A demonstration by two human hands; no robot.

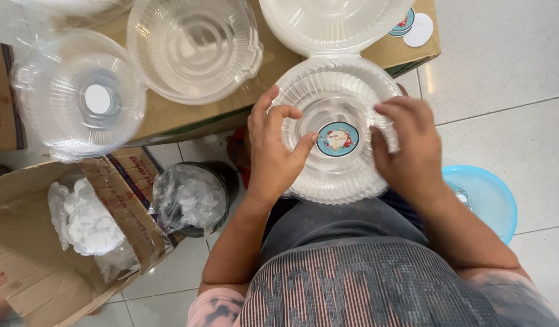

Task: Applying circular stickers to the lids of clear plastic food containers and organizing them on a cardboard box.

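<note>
Mid-labelling — left hand (272, 158) pressing a thumb on the round sticker (337, 138) inside the clear plastic container (340, 175), right hand (408, 145) steadying the rim, fingers curled. Next, probably: smoothing the sticker flat — firm, even pressure needed.

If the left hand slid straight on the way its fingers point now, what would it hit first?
The left hand points up and right across the clear plastic container. Its thumb is already at the round teal sticker; beyond that, probably the open hinged lid, though depth is unclear.
</note>
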